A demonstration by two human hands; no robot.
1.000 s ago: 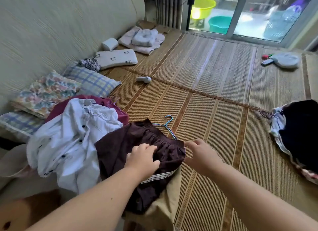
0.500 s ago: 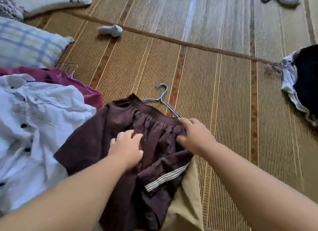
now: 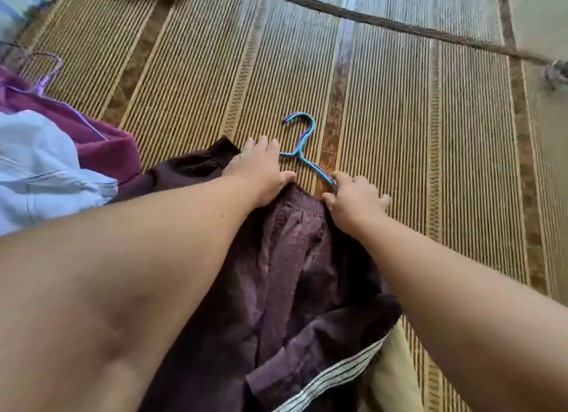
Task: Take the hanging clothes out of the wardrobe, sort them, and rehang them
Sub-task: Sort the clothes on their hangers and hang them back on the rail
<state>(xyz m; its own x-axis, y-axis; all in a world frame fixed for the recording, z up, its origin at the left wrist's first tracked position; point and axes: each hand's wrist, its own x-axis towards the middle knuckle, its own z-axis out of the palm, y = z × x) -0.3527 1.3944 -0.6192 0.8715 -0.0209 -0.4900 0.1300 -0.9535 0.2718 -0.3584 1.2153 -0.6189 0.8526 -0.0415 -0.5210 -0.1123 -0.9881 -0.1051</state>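
Obs: dark maroon gathered-waist garment (image 3: 292, 258) lies flat on the woven bamboo floor mat (image 3: 430, 165), waistband pointing away from the person. The teal wire hanger (image 3: 307, 129) is threaded in it: hook and neck bare on the mat, shoulder wires running under the waistband.

Left hand (image 3: 261, 169): fingers straight and together, laid flat, pressing the waistband's left part just beside the hanger neck.
Right hand (image 3: 353, 196): thumb and index finger curled, pinching the hanger's right shoulder wire where it meets the cloth edge.

Step in hand, as judged: freeing the hanger from the waistband for sorting.

Method notes: keep the left palm down as an anchor so the gathers do not bunch. Draw the wire out sideways along its own line, not upward, since elastic may snag the shoulder tip. Tilt the hook to slip one shoulder first.

Nearby: white buttoned shirt (image 3: 40, 172) over a magenta garment (image 3: 104, 147) at left; khaki cloth (image 3: 390, 381) beneath the hem.
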